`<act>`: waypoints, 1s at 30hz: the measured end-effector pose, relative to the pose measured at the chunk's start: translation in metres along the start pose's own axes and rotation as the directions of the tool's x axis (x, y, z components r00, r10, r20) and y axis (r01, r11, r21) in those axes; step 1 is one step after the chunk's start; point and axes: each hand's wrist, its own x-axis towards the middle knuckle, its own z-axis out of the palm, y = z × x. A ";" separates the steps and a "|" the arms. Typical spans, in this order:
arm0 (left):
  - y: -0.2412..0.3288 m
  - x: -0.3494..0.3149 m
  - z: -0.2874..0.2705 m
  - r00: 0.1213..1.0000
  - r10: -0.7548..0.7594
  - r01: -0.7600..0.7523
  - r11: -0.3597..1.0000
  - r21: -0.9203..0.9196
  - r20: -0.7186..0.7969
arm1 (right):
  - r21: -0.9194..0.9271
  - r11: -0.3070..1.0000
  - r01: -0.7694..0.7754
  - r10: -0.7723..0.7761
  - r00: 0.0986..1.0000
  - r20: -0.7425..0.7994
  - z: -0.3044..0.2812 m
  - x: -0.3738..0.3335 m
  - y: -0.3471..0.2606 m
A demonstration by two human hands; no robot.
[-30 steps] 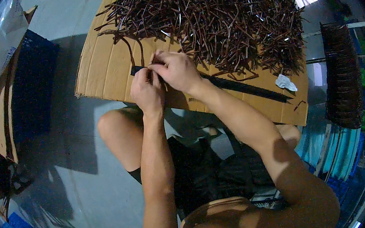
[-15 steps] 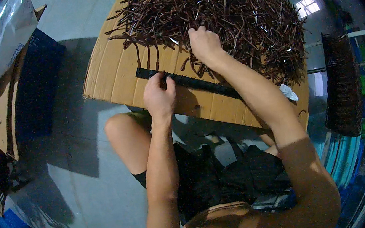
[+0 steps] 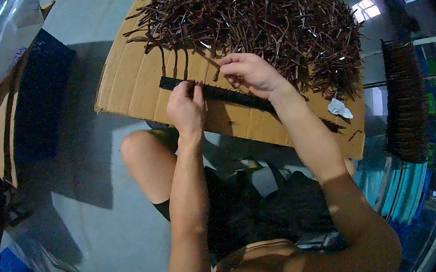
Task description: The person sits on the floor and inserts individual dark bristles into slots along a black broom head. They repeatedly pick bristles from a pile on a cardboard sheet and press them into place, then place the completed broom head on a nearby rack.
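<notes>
A long black bar with small pegs along its edge lies near the front of the cardboard. Brown strands stand out from its left end, lying side by side. My left hand is closed on the bar near that end, thumb and fingertips at its edge. To its right, my right hand pinches a thin brown strand that points up and left. Beyond both hands spreads a big tangled pile of brown strands, with shiny pale bits among them.
The cardboard sheet sits over my knees. A crumpled white scrap lies on its right side. At the left stands a dark blue box with a clear plastic bag above. A dark stack of strands hangs at the right.
My right hand has come back from the pile toward me and the bar, now with a brown strand in its fingers. My left hand stays on the bar.
</notes>
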 end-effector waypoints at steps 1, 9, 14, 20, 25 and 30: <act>0.002 0.000 0.001 0.999 0.022 -0.022 1.000 -0.004 -0.025 | -0.282 0.956 0.075 -0.083 0.996 -0.018 0.007 0.004 -0.002; -0.001 -0.001 -0.001 1.000 -0.004 0.004 1.000 -0.006 -0.024 | -0.998 0.002 0.068 0.001 0.998 0.068 0.025 0.050 -0.015; 0.003 -0.004 0.000 0.999 0.033 -0.033 0.999 -0.007 -0.024 | -0.747 0.657 0.102 -0.125 0.992 0.026 0.010 0.051 -0.010; -0.001 -0.002 0.003 0.988 0.142 -0.137 0.987 0.080 -0.056 | -0.333 0.895 0.296 -0.341 0.937 -0.083 0.043 0.021 0.016; -0.002 -0.001 0.004 0.989 0.139 -0.134 0.985 0.108 -0.042 | -0.306 0.874 0.378 -0.423 0.901 -0.093 0.049 0.024 0.030; -0.006 -0.001 0.004 0.989 0.144 -0.139 0.984 0.114 -0.033 | -0.303 0.879 0.369 -0.407 0.910 -0.074 0.044 0.023 0.029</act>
